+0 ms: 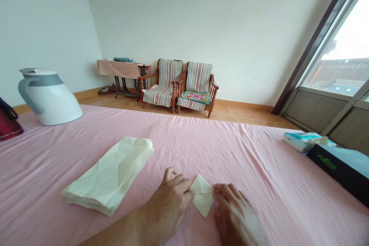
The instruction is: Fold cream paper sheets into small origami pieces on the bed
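Observation:
A small cream sheet of paper, folded into a diamond with a crease across its middle, lies on the pink cloth in front of me. My left hand pinches its left corner, fingers curled together. At the opposite corner my right hand grips the paper between thumb and fingers. To the left of my left hand rests a thick stack of creased cream paper sheets, apart from both hands.
On the table's pink cloth stand a white and grey jug and a dark red object at the left. A tissue pack and a black box are at the right. Two wooden armchairs stand beyond the table.

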### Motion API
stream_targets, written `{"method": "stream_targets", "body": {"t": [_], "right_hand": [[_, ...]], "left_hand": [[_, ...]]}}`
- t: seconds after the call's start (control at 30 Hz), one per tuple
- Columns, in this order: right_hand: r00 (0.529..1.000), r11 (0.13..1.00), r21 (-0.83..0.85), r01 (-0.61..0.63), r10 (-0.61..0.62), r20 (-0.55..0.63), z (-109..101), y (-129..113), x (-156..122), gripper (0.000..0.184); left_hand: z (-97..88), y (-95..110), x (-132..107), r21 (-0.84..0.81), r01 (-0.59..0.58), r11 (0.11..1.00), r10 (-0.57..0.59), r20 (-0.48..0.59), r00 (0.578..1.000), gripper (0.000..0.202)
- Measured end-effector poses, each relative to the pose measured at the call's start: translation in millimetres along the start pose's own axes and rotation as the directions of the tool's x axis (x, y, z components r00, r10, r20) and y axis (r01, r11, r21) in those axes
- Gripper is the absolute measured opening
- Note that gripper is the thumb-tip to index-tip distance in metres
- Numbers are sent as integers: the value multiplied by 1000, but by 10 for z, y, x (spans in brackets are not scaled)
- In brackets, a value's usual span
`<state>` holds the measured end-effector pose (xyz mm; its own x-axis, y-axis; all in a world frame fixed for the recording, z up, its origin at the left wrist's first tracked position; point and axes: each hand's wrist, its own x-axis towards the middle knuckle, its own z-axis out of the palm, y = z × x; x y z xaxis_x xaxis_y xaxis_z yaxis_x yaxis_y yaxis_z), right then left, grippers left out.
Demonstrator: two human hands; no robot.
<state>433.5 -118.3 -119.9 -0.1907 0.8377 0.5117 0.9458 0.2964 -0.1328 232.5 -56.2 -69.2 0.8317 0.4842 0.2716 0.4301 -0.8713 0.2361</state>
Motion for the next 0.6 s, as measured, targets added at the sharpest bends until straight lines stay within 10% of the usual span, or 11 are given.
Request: {"method": "stream_targets", "body": {"t": [0.6], "right_hand": [[1000,989,151,-1,-2,22,-169,-11,83,18]], "left_hand": [[-65,-80,19,14,-10,1000,9,19,1000,11]]}}
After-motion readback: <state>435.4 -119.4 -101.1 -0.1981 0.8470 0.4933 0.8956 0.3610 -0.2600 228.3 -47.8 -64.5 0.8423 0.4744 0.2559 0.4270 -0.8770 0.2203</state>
